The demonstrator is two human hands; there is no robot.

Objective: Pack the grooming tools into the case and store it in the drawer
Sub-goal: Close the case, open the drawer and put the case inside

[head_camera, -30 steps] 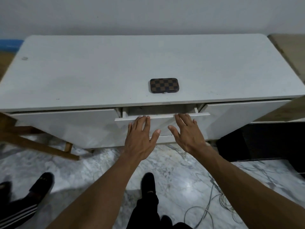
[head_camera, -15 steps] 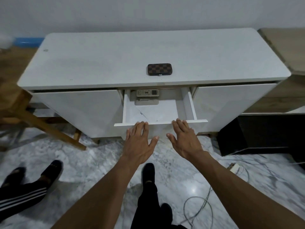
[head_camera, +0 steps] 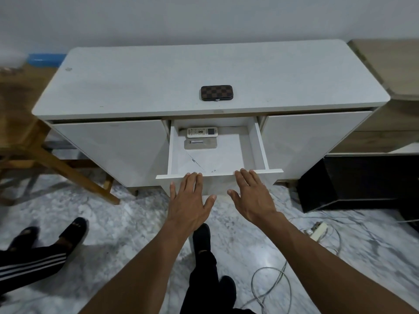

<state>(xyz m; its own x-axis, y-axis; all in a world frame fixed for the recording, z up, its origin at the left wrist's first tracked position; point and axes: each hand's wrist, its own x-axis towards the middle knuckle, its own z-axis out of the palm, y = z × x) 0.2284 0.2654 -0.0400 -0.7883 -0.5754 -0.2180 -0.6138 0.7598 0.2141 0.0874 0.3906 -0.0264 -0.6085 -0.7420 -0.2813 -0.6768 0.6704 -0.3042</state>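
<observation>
While the drawer (head_camera: 217, 155) is sitting open, left hand (head_camera: 189, 200) and right hand (head_camera: 254, 196) are spreading flat, empty, at its front; case (head_camera: 216, 92) is lying on the worktop (head_camera: 136, 82) at 12 o'clock.

We see the pulled-out white drawer (head_camera: 260, 146) bare across its front; only a white remote control (head_camera: 201, 131) and a flat grey device (head_camera: 200, 143) occupy the back-left.

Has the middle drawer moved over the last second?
Yes. The drawer has slid out toward the person from under the cabinet top, now exposing two remotes inside.
</observation>
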